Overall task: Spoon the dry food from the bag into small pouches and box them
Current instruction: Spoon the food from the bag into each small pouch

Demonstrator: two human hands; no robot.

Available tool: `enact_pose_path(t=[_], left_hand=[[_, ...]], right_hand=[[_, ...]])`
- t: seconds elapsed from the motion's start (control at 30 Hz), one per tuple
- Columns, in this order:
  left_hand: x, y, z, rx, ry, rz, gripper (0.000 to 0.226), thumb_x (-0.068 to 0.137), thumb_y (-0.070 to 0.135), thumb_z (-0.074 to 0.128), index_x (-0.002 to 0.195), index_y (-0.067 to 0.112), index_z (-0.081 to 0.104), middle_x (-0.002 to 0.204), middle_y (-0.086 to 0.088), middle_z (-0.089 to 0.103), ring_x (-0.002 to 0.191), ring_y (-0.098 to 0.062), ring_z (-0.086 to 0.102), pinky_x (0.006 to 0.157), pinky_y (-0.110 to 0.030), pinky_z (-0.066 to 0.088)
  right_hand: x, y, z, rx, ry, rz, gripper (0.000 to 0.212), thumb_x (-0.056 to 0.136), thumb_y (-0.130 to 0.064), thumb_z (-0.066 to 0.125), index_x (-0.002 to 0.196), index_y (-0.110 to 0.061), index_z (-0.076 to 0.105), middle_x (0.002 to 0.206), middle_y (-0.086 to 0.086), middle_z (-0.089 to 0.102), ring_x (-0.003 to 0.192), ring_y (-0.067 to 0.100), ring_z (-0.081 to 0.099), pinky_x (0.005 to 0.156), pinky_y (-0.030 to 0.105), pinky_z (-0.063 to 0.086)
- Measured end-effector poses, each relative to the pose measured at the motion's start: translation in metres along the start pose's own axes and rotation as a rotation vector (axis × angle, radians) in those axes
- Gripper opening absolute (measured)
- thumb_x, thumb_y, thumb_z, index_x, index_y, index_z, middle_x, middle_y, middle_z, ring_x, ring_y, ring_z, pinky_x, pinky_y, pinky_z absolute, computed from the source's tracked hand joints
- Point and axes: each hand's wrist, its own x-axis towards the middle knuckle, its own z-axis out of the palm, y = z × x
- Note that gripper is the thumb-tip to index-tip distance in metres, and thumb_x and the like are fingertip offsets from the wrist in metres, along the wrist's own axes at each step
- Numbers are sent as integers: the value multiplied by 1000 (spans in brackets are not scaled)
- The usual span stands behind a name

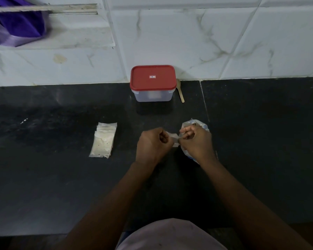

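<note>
head view: pouch (173,137) crosswise between left hand (152,144) and right hand (197,142)

A box (153,83) with a red lid, a wooden spoon (180,92), a pile of pouches (103,141) and a bag (197,123) are set on the dark counter (61,177).

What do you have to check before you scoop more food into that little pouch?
1. Both hands hold the little pouch: ok, the left hand and right hand pinch it.
2. Its mouth open: cannot tell, too small to see.
3. Holding the spoon: not ok, it lies beside the box.
4. Box open for packing: not ok, the red lid is on.
5. The bag close by: ok, right at the right hand.
6. The filled pouches out of the way: ok, stacked to the left.
</note>
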Motion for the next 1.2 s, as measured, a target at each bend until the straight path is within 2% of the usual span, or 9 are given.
enact_pose_path(t=[0.13,0.27,0.37,0.5,0.6,0.7,0.9,1.03,1.2], left_hand=[[3,4,-5,154,25,100,9,86,25,74,81,22,67,72,10,65,66,-4,64,66,-35,61],[6,1,-9,11,-32,249,15,83,34,74,94,26,67,91,14,64,81,-3,63,71,-32,59],[9,-10,-13,37,-99,373,59,73,45,80,126,27,61,125,10,53,113,-6,53,92,-22,50],[13,-22,-12,172,-212,389,100,66,52,88,151,29,41,153,6,42,139,-12,40,115,-34,35],[15,-27,-10,167,-220,411,90,71,55,85,147,28,46,145,9,50,132,-7,45,112,-33,38],[14,-26,-13,63,-210,380,76,73,56,79,139,27,54,134,9,59,119,-3,54,103,-29,45],[15,-29,-13,25,-269,343,70,69,63,74,129,31,58,125,14,57,110,-4,58,91,-36,57],[11,-28,-8,10,-263,366,59,79,49,79,130,28,60,123,14,55,107,-3,57,89,-35,55],[5,-30,-3,-31,-254,361,51,82,43,79,126,19,64,118,7,64,103,-7,62,87,-38,55]], right_hand=[[4,1,4,-122,60,-47,23,81,-4,80,102,-12,72,86,-3,70,77,3,63,68,8,45],[5,1,3,-66,25,-46,9,93,-12,69,99,-13,75,90,-4,72,83,4,66,71,14,52],[7,4,0,-15,14,25,16,93,-10,62,94,-13,78,84,-2,72,84,12,68,74,22,52],[4,2,-1,119,-62,105,15,95,-11,64,96,-18,78,91,-2,74,86,12,71,78,31,60],[0,-8,1,395,-205,248,6,97,-15,69,101,-12,73,102,3,72,84,16,74,77,40,64],[1,-11,-2,475,-294,268,16,91,-10,75,108,-9,72,101,9,75,79,15,76,69,33,64],[1,-11,-4,407,-384,226,19,90,-10,76,107,-13,68,109,12,74,83,18,75,68,31,64],[4,-11,0,392,-349,261,20,92,-20,76,108,-13,67,112,15,73,78,17,73,62,29,62],[5,-8,-2,374,-423,276,25,89,-23,78,111,-15,68,116,12,70,100,24,74,70,33,63]])
